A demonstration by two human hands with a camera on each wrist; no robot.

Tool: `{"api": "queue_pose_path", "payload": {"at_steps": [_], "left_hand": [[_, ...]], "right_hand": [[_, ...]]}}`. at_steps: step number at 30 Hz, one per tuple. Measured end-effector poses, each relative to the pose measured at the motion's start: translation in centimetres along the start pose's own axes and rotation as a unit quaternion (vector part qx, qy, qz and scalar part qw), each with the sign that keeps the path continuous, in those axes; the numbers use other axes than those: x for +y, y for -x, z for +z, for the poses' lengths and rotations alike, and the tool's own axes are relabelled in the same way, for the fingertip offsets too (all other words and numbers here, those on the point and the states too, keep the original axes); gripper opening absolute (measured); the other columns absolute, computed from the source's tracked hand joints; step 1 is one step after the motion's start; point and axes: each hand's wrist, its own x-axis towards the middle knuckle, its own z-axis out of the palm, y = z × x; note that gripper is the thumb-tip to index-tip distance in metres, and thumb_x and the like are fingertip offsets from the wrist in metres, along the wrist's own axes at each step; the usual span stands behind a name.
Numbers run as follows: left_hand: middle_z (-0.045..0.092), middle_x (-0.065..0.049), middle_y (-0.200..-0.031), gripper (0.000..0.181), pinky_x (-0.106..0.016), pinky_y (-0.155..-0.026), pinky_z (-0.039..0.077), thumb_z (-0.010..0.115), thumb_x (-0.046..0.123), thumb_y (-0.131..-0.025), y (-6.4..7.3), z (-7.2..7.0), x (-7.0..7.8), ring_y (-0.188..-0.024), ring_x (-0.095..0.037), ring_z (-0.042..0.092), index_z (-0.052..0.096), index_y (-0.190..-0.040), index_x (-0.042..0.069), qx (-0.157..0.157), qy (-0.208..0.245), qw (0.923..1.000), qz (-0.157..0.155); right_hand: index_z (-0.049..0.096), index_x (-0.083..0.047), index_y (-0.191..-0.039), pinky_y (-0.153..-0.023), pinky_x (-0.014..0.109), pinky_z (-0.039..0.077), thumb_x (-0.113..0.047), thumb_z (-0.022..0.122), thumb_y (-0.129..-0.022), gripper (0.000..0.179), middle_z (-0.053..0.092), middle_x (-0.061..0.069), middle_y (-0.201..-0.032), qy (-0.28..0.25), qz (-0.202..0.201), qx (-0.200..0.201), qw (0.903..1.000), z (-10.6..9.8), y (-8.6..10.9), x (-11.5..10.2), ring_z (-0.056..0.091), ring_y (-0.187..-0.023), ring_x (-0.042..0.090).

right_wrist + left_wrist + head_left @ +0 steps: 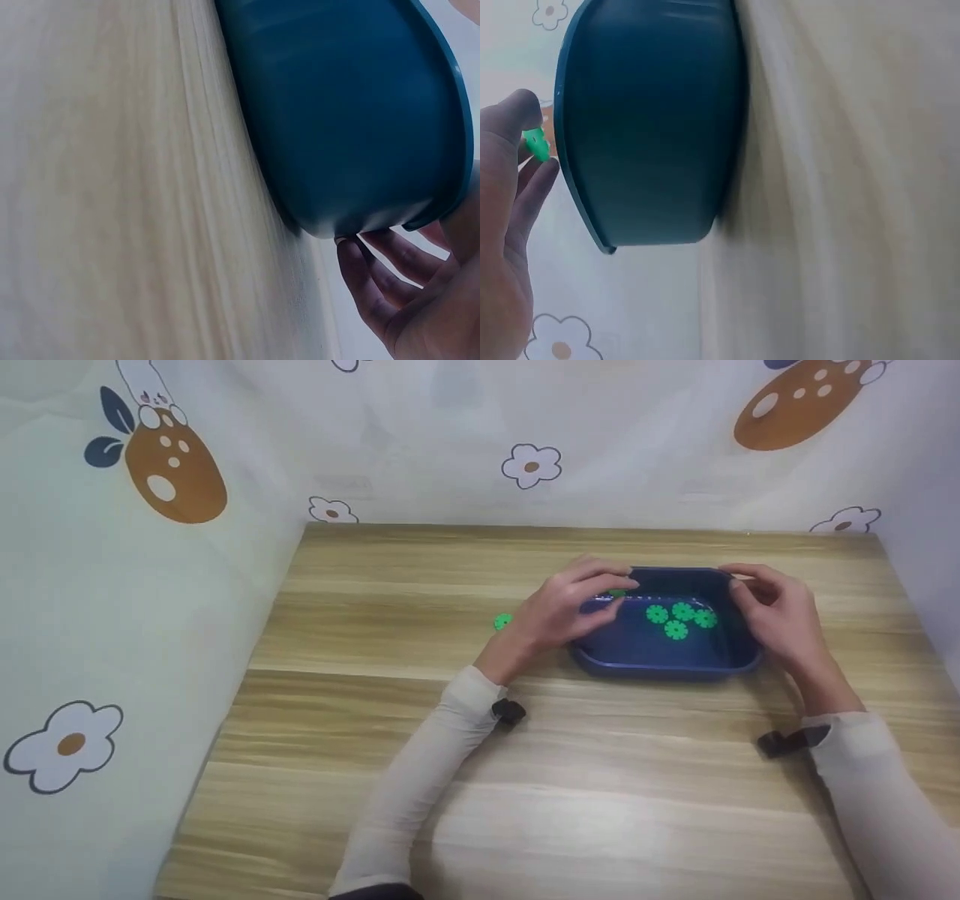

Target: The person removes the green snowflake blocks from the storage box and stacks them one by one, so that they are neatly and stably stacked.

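Observation:
A dark blue plastic basin (645, 666) stands on the wooden table, with several green notched discs (676, 630) lying on its floor. Over the basin's left end, my left hand (566, 604) pinches one green disc (537, 144) between thumb and fingers, close to the rim in the left wrist view. My right hand (784, 611) grips the basin's right end, thumb at the rim and fingers against the outer wall (352, 135). Another green disc (502, 621) lies on the table beside my left wrist, partly hidden by it.
The wood-grain table (360, 735) is bordered at the back and sides by a pale cloth (420, 457) printed with flowers and rabbits on brown fruit shapes. Black straps with small cameras (508, 712) sit on both sleeved wrists.

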Motion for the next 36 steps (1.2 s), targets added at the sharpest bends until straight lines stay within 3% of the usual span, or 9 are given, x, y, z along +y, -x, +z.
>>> {"api": "queue_pose_path", "payload": {"at_steps": [10, 16, 20, 29, 36], "left_hand": [[0.076, -0.01, -0.13, 0.024, -0.018, -0.116, 0.047, 0.071, 0.013, -0.103, 2.4, -2.1, -0.7, -0.127, -0.02, 0.068, 0.078, -0.126, 0.007, 0.003, -0.015, 0.9981, -0.06], [0.076, -0.011, -0.127, 0.023, -0.023, -0.114, 0.051, 0.073, 0.009, -0.101, 4.1, -3.8, -1.4, -0.124, -0.021, 0.069, 0.078, -0.123, 0.004, 0.03, -0.011, 0.9972, -0.068], [0.076, -0.008, -0.125, 0.023, -0.023, -0.114, 0.051, 0.074, 0.007, -0.1, 5.1, -4.7, -1.9, -0.122, -0.021, 0.069, 0.077, -0.122, 0.004, 0.033, -0.032, 0.996, -0.077], [0.076, -0.008, -0.126, 0.025, -0.021, -0.112, 0.052, 0.073, 0.009, -0.101, 6.3, -6.0, -2.6, -0.12, -0.02, 0.07, 0.075, -0.125, 0.005, -0.013, -0.069, 0.9916, -0.109], [0.077, -0.007, -0.123, 0.025, -0.028, -0.108, 0.056, 0.075, 0.014, -0.1, 7.8, -7.1, -3.0, -0.118, -0.02, 0.07, 0.076, -0.125, 0.008, -0.055, -0.083, 0.9816, -0.163]], "right_hand": [[0.072, -0.026, -0.142, -0.089, 0.004, 0.048, -0.042, 0.061, -0.109, 0.038, 0.076, 0.009, -0.131, 0.005, 0.011, -0.006, 0.9999, -0.1, 0.1, -0.2, 0.066, -0.105, -0.004], [0.073, -0.023, -0.142, -0.088, 0.004, 0.05, -0.039, 0.062, -0.109, 0.037, 0.075, 0.009, -0.136, -0.01, -0.001, -0.006, 0.9999, -0.1, 0.1, -0.3, 0.068, -0.104, -0.004], [0.073, -0.024, -0.142, -0.088, 0.004, 0.05, -0.039, 0.062, -0.109, 0.037, 0.076, 0.008, -0.136, -0.012, 0.002, -0.007, 0.9999, -0.1, 0.2, -0.2, 0.068, -0.104, -0.003], [0.073, -0.023, -0.142, -0.086, 0.004, 0.05, -0.039, 0.063, -0.109, 0.038, 0.077, 0.008, -0.133, -0.01, 0.004, -0.008, 0.9999, -0.3, 0.0, 0.2, 0.068, -0.102, -0.006], [0.072, -0.022, -0.142, -0.086, 0.004, 0.05, -0.036, 0.062, -0.11, 0.037, 0.077, 0.008, -0.129, -0.01, 0.003, -0.009, 0.9999, -0.2, -0.1, 0.4, 0.067, -0.101, -0.006]]}}
